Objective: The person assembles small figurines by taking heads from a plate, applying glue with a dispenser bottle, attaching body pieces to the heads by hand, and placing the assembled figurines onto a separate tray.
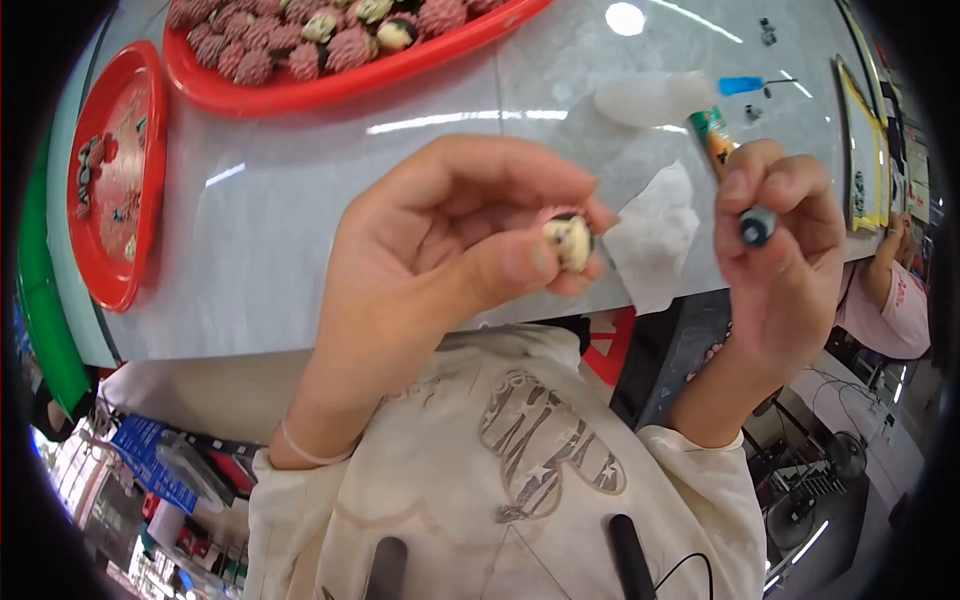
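Observation:
My left hand (430, 230) pinches a small figurine head (570, 243) between thumb and fingers. The head has a cream face, dark trim and pink on top. To the right, my right hand (785, 250) is closed around a small dark cylindrical piece (757, 227) with a greyish rim, seen end-on; its exact kind is unclear. The two hands are held apart over the near edge of the table. Between them a crumpled white paper (655, 240) lies on the tabletop. Just beyond my right fingers is a green and orange tube (712, 138).
A large red tray (400, 78) at the far left holds many pink-haired figurine heads. Left of it, a smaller red tray (153, 180) has a few small pieces. A translucent bottle (650, 98) and a blue needle tip (740, 85) lie far right. Another person (888, 305) sits at right.

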`<move>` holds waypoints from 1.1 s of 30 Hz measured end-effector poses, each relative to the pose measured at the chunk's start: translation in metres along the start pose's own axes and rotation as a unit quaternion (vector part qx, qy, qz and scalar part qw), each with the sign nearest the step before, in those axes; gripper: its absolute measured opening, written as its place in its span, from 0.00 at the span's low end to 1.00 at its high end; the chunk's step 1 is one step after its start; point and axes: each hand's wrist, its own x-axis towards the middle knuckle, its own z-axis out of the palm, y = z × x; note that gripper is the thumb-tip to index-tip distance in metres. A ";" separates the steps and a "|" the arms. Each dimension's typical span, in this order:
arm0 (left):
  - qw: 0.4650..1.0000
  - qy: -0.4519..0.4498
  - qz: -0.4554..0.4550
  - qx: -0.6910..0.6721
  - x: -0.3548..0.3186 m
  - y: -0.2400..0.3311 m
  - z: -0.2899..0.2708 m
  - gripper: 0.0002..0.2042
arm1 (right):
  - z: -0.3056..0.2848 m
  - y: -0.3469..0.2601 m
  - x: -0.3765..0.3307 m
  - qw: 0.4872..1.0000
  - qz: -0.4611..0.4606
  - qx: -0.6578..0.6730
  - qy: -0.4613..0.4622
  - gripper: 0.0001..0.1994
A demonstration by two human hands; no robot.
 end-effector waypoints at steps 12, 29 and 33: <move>1.000 0.013 0.016 0.013 -0.005 -0.003 -0.004 0.22 | 0.037 0.027 -0.002 0.977 -0.133 -0.167 0.027 0.12; 1.000 0.029 0.011 -0.002 -0.003 -0.003 -0.003 0.20 | 0.035 0.033 0.001 0.912 -0.275 -0.304 -0.017 0.10; 1.000 0.030 0.002 0.001 -0.005 -0.001 -0.002 0.19 | 0.040 0.032 0.001 0.891 -0.297 -0.342 0.000 0.08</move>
